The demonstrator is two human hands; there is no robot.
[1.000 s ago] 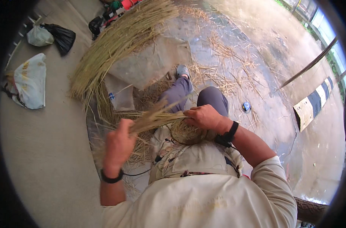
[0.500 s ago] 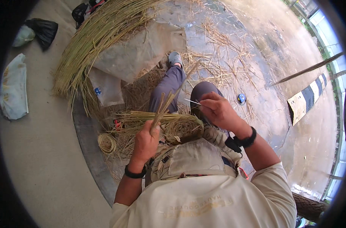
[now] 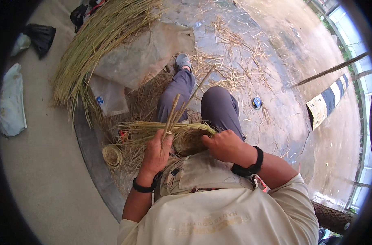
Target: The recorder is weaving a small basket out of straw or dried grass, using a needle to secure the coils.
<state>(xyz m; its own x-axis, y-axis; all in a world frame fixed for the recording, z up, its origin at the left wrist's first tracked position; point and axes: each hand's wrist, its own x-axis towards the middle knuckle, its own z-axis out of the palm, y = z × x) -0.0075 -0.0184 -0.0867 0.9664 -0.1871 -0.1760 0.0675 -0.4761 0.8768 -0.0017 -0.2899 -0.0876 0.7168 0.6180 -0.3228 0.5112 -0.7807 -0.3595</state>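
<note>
Fingers of my left hand [image 3: 156, 154] are closed around a few dry stalks [image 3: 175, 113] that stick up and away from me. In my lap, between the hands, lies a coiled straw piece [image 3: 189, 141] with loose strands running out to the left. My right hand [image 3: 226, 145] is closed at the right edge of this coil, knuckles up. Its fingertips are turned down, and what they hold is hidden. A small round straw coil [image 3: 112, 156] lies on the ground to the left of my left hand.
A large bundle of long straw [image 3: 98, 45] lies at the far left, beside a plastic sheet [image 3: 141, 57]. Straw scraps [image 3: 230, 77] litter the ground ahead. A blue tape measure [image 3: 257, 103] lies right of my knee. A striped barrier [image 3: 328, 102] and a slanting pole [image 3: 330, 70] are further right.
My right hand has come down and toward me to the coil's right edge. The thin pointed tool it held above the coil is now out of sight. My left hand keeps its stalks.
</note>
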